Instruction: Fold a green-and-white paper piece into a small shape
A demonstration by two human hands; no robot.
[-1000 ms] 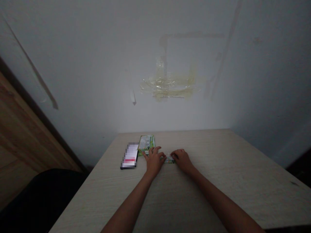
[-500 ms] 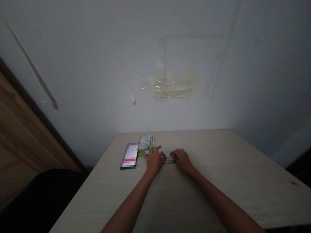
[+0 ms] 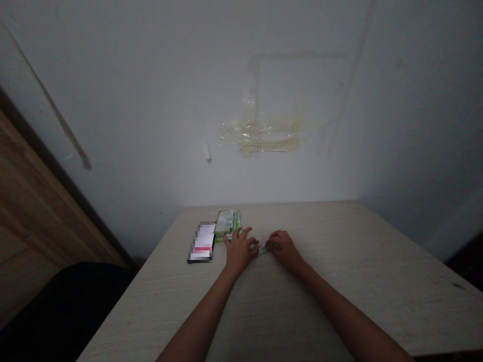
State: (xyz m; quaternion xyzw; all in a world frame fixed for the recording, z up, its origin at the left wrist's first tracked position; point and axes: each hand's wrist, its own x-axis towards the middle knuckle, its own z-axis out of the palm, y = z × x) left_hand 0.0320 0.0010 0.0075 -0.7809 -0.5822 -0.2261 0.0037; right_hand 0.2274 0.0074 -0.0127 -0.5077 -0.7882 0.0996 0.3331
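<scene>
A small green and white packet lies on the pale wooden table between my two hands. My left hand rests flat on the table with fingers spread, its thumb touching the packet's left end. My right hand has its fingers curled and pinched on the packet's right end. A larger green packet lies just beyond my left hand's fingertips.
A phone with a lit screen lies left of the green packet. A white wall with old tape marks stands behind the table. A wooden panel is at the left, and a dark shape sits below it.
My right hand has drawn slightly left and closed tighter on the small packet, which shows less than before. My left hand has barely moved.
</scene>
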